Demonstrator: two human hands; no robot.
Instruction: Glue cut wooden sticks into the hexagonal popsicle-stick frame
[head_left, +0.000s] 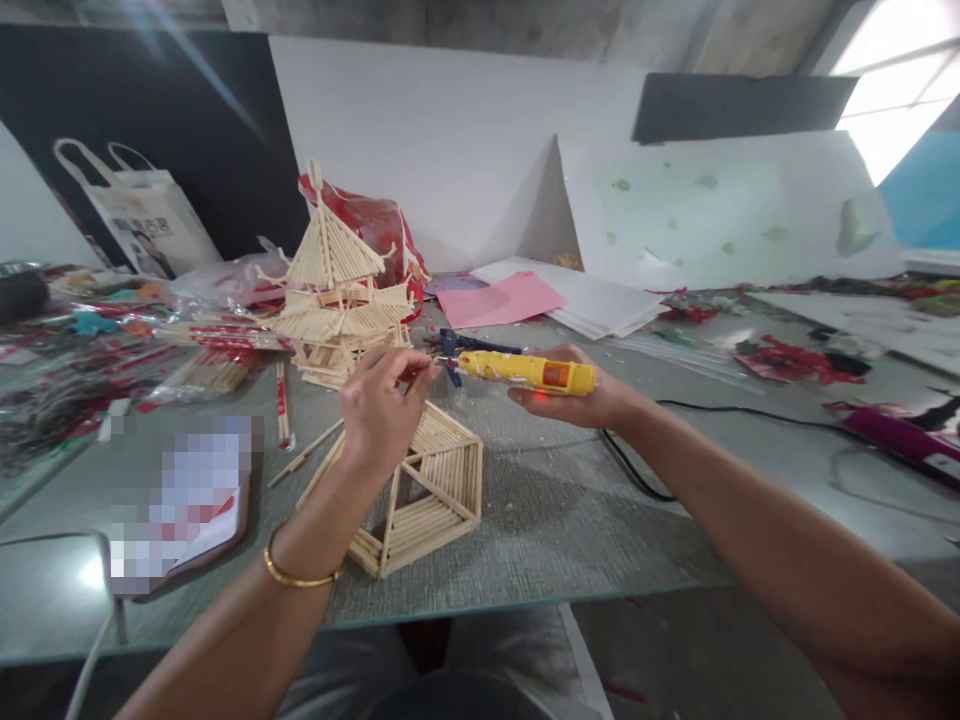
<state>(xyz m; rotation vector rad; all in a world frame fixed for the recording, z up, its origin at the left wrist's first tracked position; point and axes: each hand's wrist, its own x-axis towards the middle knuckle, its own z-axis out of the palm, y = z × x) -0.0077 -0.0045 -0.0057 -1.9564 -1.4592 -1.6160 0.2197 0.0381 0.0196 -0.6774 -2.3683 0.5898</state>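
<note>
Yellow plastic hot-glue gun point(529, 372) is sitting level in the right hand point(581, 402), which is gripping its body from below, nozzle pointing left above the middle of the grey textured desk point(570, 510). The left hand point(379, 415) is pinching 1 thin pale wooden stick point(421, 367) just beside the nozzle. Beneath that hand a 6-sided panel of glued sticks point(439, 485) is resting near the front edge, with bare desk opening to its right. A tiered stick pagoda point(334, 290) is standing behind, toward the cluttered left edge. A black cord point(637, 478) is trailing rightward.

yellow glue gun point(529, 372), pink paper point(501, 299), gold bangle point(300, 577)
</note>
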